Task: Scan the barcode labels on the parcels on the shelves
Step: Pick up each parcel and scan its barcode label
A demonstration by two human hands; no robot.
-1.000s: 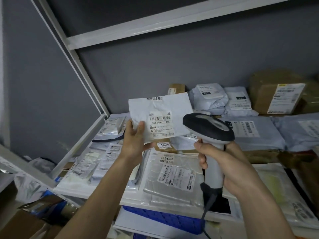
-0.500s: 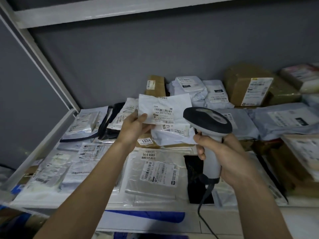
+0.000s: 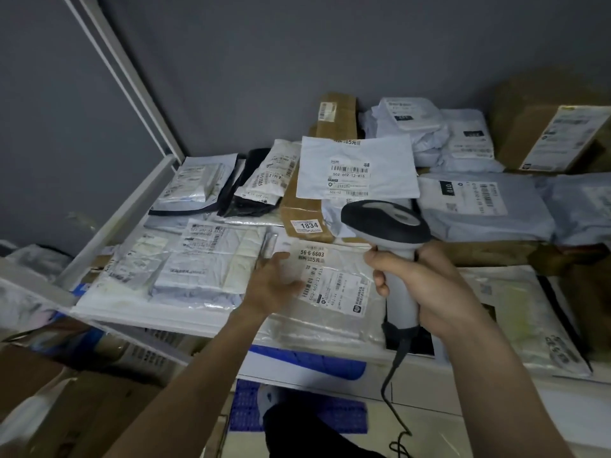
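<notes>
Our left hand (image 3: pixel 276 285) is open, touching the clear parcel (image 3: pixel 327 292) on the shelf (image 3: pixel 132 206), at its 3 o'clock. Our right hand (image 3: pixel 426 289) grips the scanner (image 3: pixel 386 226), just beside it.

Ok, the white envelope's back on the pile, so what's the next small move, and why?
Probably grip the clear plastic parcel with the 56-6-6603 sticker and tilt its label toward the grey handheld scanner: the left hand hovers open at that parcel's edge, while the right hand holds the scanner above it.
</notes>
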